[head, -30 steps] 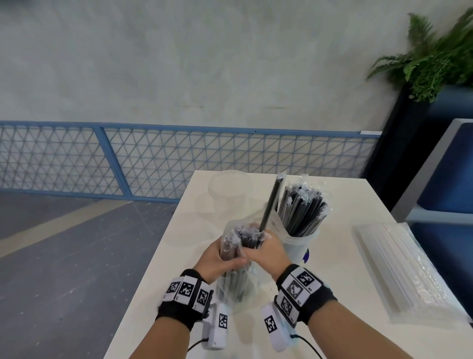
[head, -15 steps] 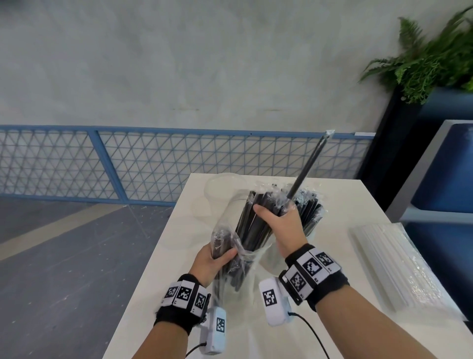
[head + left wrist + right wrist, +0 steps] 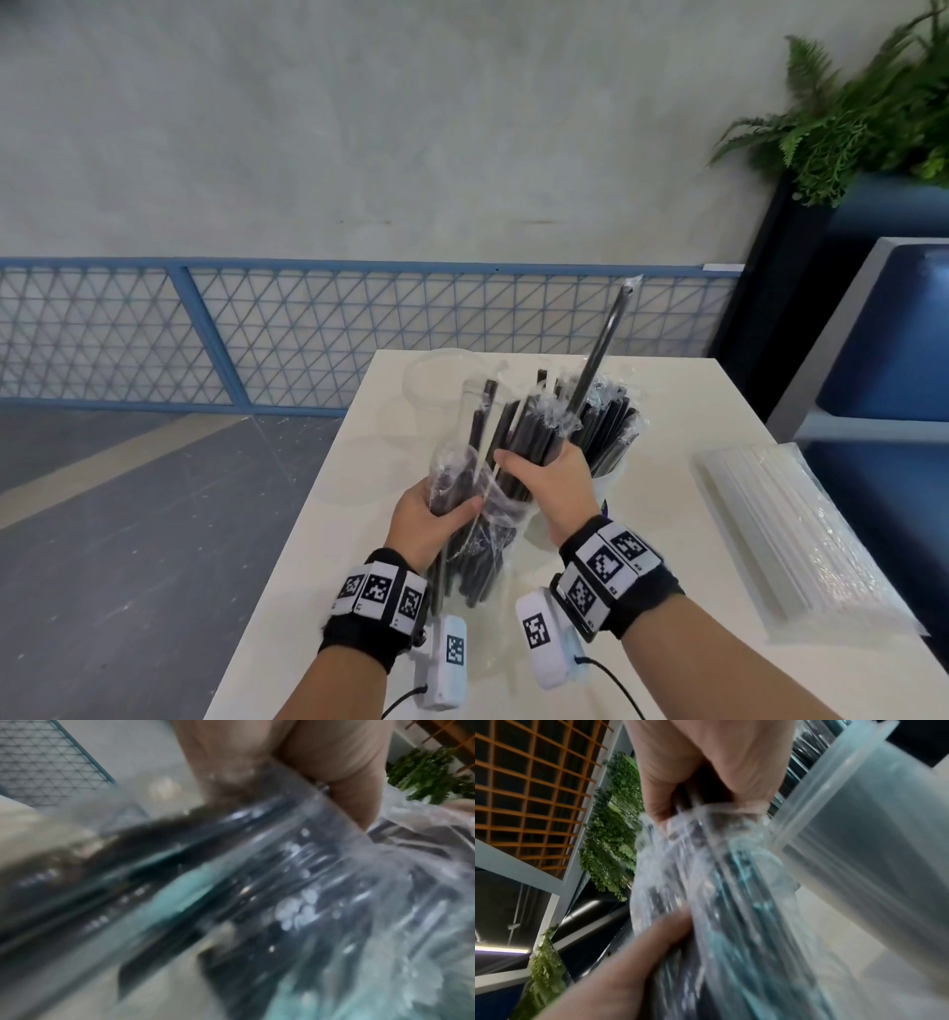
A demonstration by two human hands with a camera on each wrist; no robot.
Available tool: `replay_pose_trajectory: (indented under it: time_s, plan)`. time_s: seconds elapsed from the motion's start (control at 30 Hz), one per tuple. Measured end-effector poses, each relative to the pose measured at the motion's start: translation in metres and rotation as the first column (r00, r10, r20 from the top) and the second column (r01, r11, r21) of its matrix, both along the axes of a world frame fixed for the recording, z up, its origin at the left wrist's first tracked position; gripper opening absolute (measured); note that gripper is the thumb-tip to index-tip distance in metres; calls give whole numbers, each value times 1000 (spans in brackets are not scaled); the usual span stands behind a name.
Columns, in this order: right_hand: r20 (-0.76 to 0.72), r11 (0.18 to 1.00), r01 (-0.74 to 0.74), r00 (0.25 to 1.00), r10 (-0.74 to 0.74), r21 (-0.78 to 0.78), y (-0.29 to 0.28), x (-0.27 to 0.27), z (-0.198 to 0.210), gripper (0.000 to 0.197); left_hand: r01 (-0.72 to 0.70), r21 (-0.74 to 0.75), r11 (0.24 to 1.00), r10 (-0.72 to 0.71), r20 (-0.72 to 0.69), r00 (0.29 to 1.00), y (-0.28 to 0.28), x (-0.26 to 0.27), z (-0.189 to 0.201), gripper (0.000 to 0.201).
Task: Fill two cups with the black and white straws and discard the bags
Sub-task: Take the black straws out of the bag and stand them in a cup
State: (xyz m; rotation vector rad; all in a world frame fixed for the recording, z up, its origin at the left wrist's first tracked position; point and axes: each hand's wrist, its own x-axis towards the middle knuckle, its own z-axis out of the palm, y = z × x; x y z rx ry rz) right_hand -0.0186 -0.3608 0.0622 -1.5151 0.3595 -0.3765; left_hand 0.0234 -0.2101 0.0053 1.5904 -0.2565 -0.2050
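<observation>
Black straws [image 3: 518, 437], each in a clear wrapper, fill your right hand [image 3: 552, 483]; its grip is closed around the bundle where it rises out of a clear plastic bag [image 3: 477, 519]. One straw [image 3: 598, 354] sticks up far above the rest, tilted to the right. Your left hand [image 3: 429, 519] has its grip closed around the middle of the bag, thumb across the front, with more black straws inside below it. Both hands are held above the near half of the cream worktop [image 3: 683, 509].

Just behind your right hand stands a translucent cup [image 3: 608, 480] already packed with black straws. An empty clear cup [image 3: 436, 377] stands at the far left of the worktop. A sealed pack of white straws [image 3: 785, 529] lies flat on the right side, well apart from your hands.

Both wrist views are blurred; they show fingers wrapped on crinkled plastic [image 3: 321, 882] over dark straws [image 3: 731, 902].
</observation>
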Motion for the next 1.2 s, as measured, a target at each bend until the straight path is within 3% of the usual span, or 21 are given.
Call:
replay_pose_trajectory:
  time_s: [0.23,0.47,0.6,0.7,0.8,0.87,1.0,1.2]
  plan:
    - [93,995,76,992,-82,68,-13,6,26,12,18,-34,999,-21,-85,996,-2,-4,-4,13]
    - [106,951,268,952,-286,151,-29,20,46,41,12,18,1000,-10,-127,992,0,-2,-4,14]
    - [160,930,323,922,-351,176,-43,22,68,23,-105,68,992,112,-116,987,-1,0,-4,7]
    - [248,908,383,875,-416,172,-57,21,91,26,-235,111,966,246,-103,964,-1,2,-8,15]
    - [332,893,442,832,-445,90,-66,21,111,28,-356,98,929,367,-133,921,3,9,-13,17]
    - [351,911,413,853,-387,1,-64,20,114,28,-398,84,914,406,-139,903,5,9,-11,14]
    - [250,924,346,920,-302,-161,-51,19,86,27,-364,7,931,362,-136,922,-2,7,0,12]
    - [17,913,280,957,-288,-297,-47,22,30,36,-314,-60,948,301,-167,939,-8,7,3,10]
